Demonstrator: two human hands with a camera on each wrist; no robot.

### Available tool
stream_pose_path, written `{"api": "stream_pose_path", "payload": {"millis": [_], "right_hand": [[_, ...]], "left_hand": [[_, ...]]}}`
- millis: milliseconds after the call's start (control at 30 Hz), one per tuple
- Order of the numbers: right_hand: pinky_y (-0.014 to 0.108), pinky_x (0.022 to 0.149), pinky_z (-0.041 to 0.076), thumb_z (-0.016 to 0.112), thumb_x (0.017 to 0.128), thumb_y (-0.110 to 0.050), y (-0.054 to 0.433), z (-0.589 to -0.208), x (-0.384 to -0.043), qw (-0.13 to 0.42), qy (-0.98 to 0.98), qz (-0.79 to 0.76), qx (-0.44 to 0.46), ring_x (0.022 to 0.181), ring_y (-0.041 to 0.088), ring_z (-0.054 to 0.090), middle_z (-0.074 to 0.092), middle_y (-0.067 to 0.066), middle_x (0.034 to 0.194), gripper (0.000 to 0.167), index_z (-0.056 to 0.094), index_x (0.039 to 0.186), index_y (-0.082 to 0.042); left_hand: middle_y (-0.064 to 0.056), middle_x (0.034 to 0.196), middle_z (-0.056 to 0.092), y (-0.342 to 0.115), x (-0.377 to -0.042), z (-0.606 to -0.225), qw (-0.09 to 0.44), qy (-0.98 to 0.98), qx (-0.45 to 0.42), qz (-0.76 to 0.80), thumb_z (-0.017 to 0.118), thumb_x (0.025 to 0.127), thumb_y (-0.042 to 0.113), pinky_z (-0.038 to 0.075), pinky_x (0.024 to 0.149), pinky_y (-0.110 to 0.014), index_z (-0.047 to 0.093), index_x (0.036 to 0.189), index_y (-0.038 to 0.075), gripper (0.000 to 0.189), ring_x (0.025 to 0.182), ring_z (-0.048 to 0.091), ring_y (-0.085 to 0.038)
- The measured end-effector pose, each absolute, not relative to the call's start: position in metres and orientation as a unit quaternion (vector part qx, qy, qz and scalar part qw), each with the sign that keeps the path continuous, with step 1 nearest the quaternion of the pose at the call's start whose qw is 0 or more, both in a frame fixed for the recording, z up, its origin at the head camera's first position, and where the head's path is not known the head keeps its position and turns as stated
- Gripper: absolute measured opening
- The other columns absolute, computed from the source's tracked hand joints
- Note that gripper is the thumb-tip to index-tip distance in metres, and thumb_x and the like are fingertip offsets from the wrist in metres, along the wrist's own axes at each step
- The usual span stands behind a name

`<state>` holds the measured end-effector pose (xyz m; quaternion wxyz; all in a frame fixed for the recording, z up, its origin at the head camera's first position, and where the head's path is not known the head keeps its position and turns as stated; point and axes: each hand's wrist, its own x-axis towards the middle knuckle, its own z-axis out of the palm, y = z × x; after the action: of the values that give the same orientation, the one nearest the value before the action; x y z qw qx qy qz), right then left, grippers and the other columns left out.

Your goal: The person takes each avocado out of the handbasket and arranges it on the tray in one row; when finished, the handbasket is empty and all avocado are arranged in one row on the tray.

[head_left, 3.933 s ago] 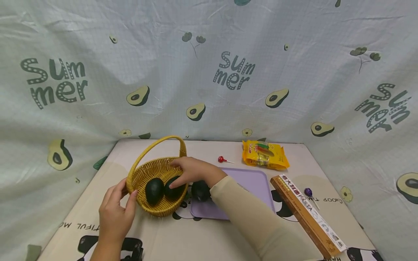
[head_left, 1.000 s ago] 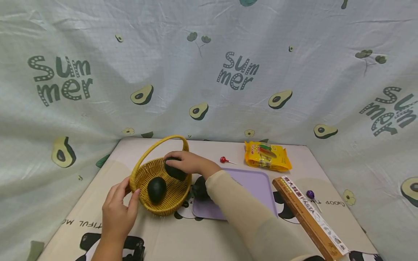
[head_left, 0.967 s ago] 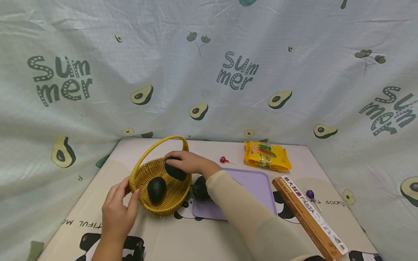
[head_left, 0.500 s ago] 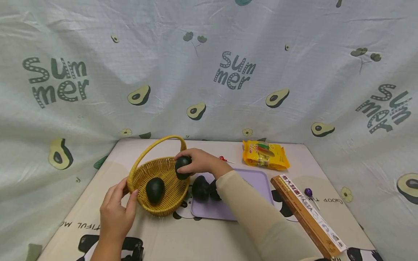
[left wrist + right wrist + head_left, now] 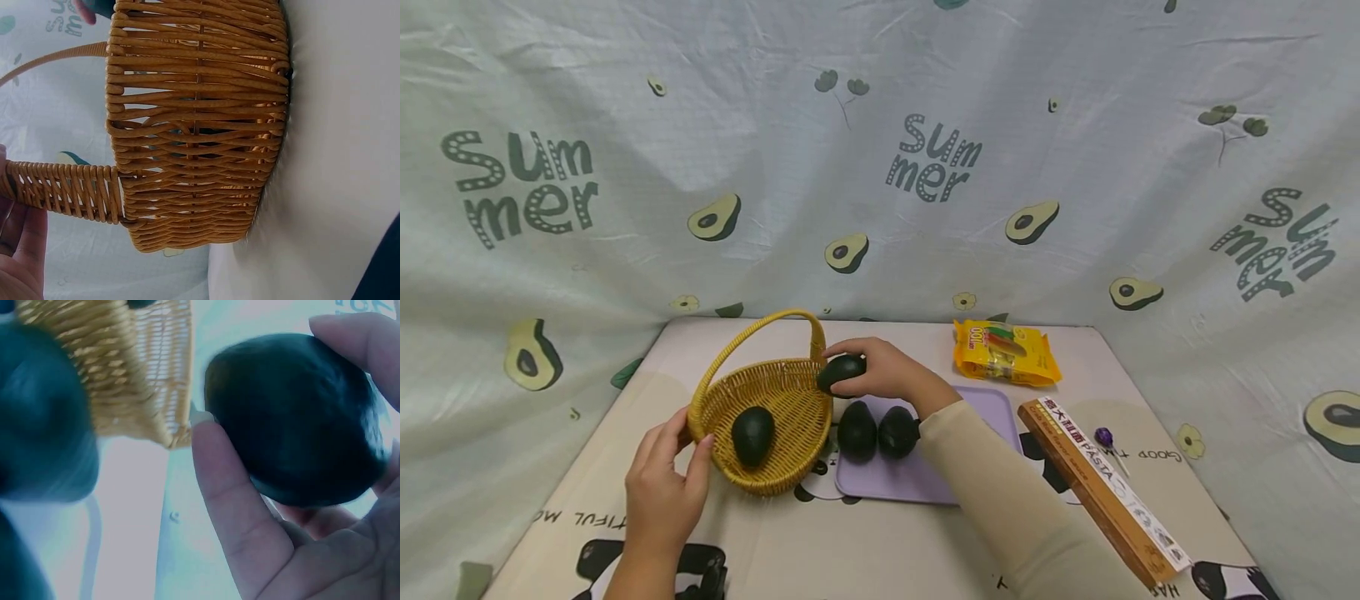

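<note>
two hands at work over a table (image 5: 850,550), a person's sleeve (image 5: 1000,492) reaching in behind the right one. the left hand (image 5: 666,475) pinches the lower end of the handle (image 5: 69,190) of a yellow wicker basket (image 5: 767,483), which stands upright just to that hand's right. the right hand (image 5: 887,371) holds a dark avocado (image 5: 841,375), thumb and fingers curved round it, at the basket's right rim; from where i stand, i cannot tell whether fruit and rim touch. a second avocado (image 5: 752,437) lies inside the basket, to the right of the left hand. below the right hand, on its near side, a third avocado (image 5: 857,432) and a fourth avocado (image 5: 898,432) sit side by side on a lilac tray (image 5: 910,487). beyond the right hand, to its right, lies a yellow packet (image 5: 1006,354); farther right and nearer, a long pasta box (image 5: 1101,492) rests at a slant, with a purple lollipop (image 5: 1103,437) just past it.
</note>
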<state>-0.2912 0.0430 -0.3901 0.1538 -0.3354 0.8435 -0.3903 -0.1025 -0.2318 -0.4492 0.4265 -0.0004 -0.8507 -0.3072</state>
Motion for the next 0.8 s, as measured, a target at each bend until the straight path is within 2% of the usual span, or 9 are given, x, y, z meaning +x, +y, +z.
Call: {"api": "stream_pose_path", "payload": {"millis": [133,233,333,500,600,667,800], "right_hand": [[0.031,0.083,0.059,0.083,0.084,-0.023,0.055,-0.398,-0.293,0.148,0.842,-0.411,-0.316,0.098,0.021,0.064,0.065,0.004,0.119,0.042,0.066,0.122,-0.025],[0.032,0.082,0.059,0.084,0.081,-0.021,0.063,-0.402,-0.295,0.144,0.842,-0.424,-0.302,0.093,0.023,0.065,0.064,0.007,0.111,0.043,0.060,0.116,-0.029],[0.034,0.082,0.059,0.082,0.083,-0.022,0.070,-0.404,-0.295,0.143,0.840,-0.433,-0.294,0.093,0.025,0.065,0.063,0.007,0.115,0.049,0.058,0.124,-0.033],[0.038,0.090,0.058,0.072,0.091,-0.027,0.080,-0.406,-0.292,0.134,0.844,-0.434,-0.284,0.105,0.023,0.062,0.059,0.000,0.139,0.051,0.059,0.140,-0.037],[0.042,0.101,0.054,0.065,0.096,-0.027,0.084,-0.407,-0.291,0.121,0.849,-0.434,-0.278,0.116,0.021,0.058,0.057,-0.004,0.146,0.045,0.061,0.139,-0.038],[0.045,0.106,0.051,0.060,0.099,-0.025,0.086,-0.407,-0.289,0.116,0.848,-0.437,-0.278,0.121,0.021,0.057,0.059,-0.004,0.145,0.040,0.063,0.137,-0.037],[0.048,0.107,0.051,0.056,0.102,-0.025,0.091,-0.408,-0.285,0.115,0.844,-0.451,-0.268,0.121,0.023,0.056,0.061,-0.001,0.142,0.035,0.067,0.135,-0.033]], "left_hand": [[-0.021,0.115,0.064,-0.233,-0.102,-0.449,0.426,-0.851,0.000,-0.307,0.078,0.087,-0.003,0.034,0.098,0.006,0.059,0.137,-0.005,0.054,0.105,0.068,-0.033],[-0.022,0.114,0.064,-0.233,-0.102,-0.449,0.428,-0.850,-0.001,-0.307,0.078,0.086,-0.004,0.034,0.098,0.006,0.059,0.135,-0.006,0.053,0.105,0.068,-0.034],[-0.022,0.114,0.063,-0.233,-0.102,-0.448,0.428,-0.850,-0.002,-0.308,0.078,0.086,-0.004,0.034,0.098,0.006,0.059,0.135,-0.006,0.052,0.105,0.068,-0.034],[-0.022,0.113,0.063,-0.233,-0.102,-0.448,0.428,-0.849,-0.001,-0.310,0.078,0.086,-0.004,0.034,0.098,0.006,0.059,0.135,-0.007,0.052,0.104,0.068,-0.034],[-0.022,0.113,0.064,-0.232,-0.102,-0.449,0.428,-0.849,0.000,-0.310,0.078,0.086,-0.004,0.034,0.098,0.006,0.060,0.135,-0.007,0.052,0.104,0.068,-0.034],[-0.022,0.113,0.064,-0.232,-0.102,-0.449,0.428,-0.849,0.000,-0.311,0.078,0.086,-0.004,0.035,0.098,0.006,0.060,0.135,-0.006,0.052,0.104,0.068,-0.034],[-0.021,0.114,0.064,-0.232,-0.103,-0.450,0.427,-0.848,0.000,-0.314,0.079,0.086,-0.004,0.035,0.098,0.006,0.060,0.135,-0.006,0.052,0.104,0.068,-0.033]]}}
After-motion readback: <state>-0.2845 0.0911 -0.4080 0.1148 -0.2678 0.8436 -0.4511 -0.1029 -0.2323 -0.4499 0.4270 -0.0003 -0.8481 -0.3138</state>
